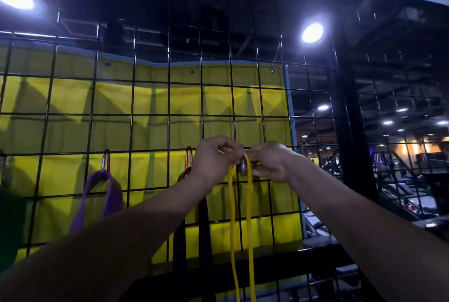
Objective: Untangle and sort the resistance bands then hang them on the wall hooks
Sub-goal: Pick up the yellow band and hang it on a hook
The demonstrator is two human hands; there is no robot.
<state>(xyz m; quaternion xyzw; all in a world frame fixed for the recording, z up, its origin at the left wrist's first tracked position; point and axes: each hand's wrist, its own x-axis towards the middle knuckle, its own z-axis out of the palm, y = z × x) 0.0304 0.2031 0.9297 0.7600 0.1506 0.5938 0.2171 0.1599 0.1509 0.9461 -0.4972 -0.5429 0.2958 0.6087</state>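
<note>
Up at the grid [150,114], both hands pinched the yellow band [232,216]: left hand [213,158] curled on its top loop, right hand [268,162] gripping the hook [243,165] between the fingers; band hung below.

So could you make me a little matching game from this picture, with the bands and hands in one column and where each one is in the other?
Things:
1. purple band
2. yellow band
3. black band
4. left hand

Places or states:
A. hangs from a clip in the middle, behind the left forearm
B. pinches the top of the yellow band
C. hangs from a silver clip on the left of the wire grid
D. hangs down between the two hands

Pairs: 1-C, 2-D, 3-A, 4-B
</note>
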